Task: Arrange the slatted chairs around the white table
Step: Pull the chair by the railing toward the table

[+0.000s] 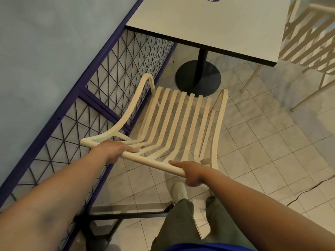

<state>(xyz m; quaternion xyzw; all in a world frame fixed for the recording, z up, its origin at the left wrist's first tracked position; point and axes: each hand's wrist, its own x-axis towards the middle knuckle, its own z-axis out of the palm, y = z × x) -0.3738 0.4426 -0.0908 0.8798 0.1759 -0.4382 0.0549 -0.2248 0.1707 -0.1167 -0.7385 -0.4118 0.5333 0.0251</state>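
Both hands on the top rail of the near chair point(174, 124), cream slats, seen from above and behind. Left hand point(116, 151) wraps the rail toward its 9 o'clock end, grip closed on it, fingers lying flat along the top. Right hand point(192, 173) has the 3 o'clock end, grip closed round the rail, index finger pointing along it. Chair sits centre frame; its seat front points to 12 o'clock at the counter point(208, 24), white top with a dark edge, which fills the top of the frame. Seat front is just short of the counter's round black base point(198, 77) and overlaps its near rim in this view; can't tell whether they touch. Can't tell if the chair legs are on the floor. Second chair point(308, 42) of the same kind stands at 2 o'clock, right beside the counter's right edge, blurred. Purple mesh railing point(101, 98) runs diagonally from 7 to 12 o'clock, close along the near chair's left arm. Pale tiled floor point(272, 142) below. At 6 o'clock: green trousers and one light shoe point(179, 192), just behind the chair.
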